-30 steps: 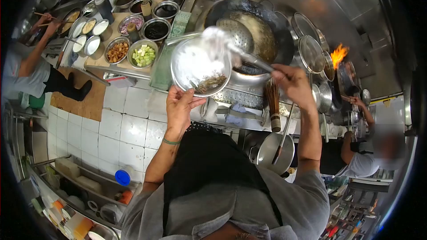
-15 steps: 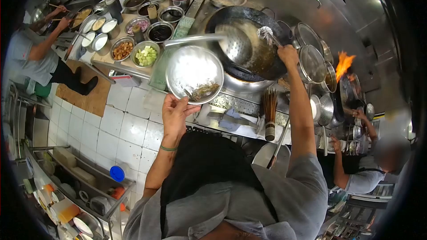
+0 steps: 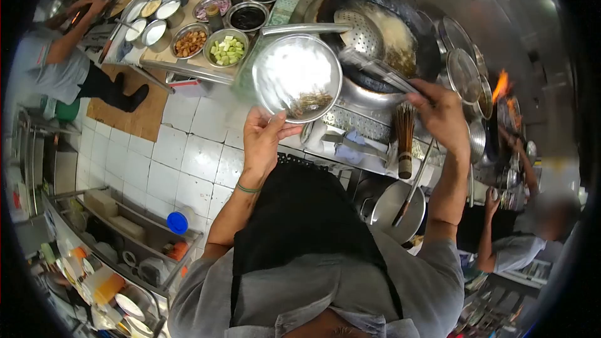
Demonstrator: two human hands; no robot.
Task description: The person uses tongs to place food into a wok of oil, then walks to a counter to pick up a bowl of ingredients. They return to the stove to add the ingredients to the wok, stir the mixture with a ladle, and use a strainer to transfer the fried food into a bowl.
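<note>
My left hand [image 3: 266, 141] grips the near rim of a round, shallow metal bowl [image 3: 294, 72], thumb inside. A small clump of brownish, stringy food [image 3: 311, 104] lies at the bowl's lower right. In my right hand [image 3: 443, 112] is a slim metal utensil that looks like tongs [image 3: 379, 70], blurred by motion, pointing left past the near side of the wok [image 3: 422, 56]. Bubbling oil [image 3: 395, 34] fills the wok's middle. A perforated skimmer [image 3: 358, 32] sits in the wok, its handle reaching left beyond the bowl's far rim.
A bamboo brush [image 3: 405, 141] lies at the stove's front edge. Bowls of green cubes [image 3: 226, 50], browned pieces [image 3: 190, 44] and dark sauce [image 3: 247, 17] stand left. Strainers [image 3: 462, 72] hang right. Flames [image 3: 500, 86] rise beside a co-worker [image 3: 519, 250]; another person [image 3: 59, 69] works far left.
My right hand has drawn the utensil back from over the oil toward me. The white, stringy piece at its tip no longer shows. The bowl stays in my left hand. The view has shifted.
</note>
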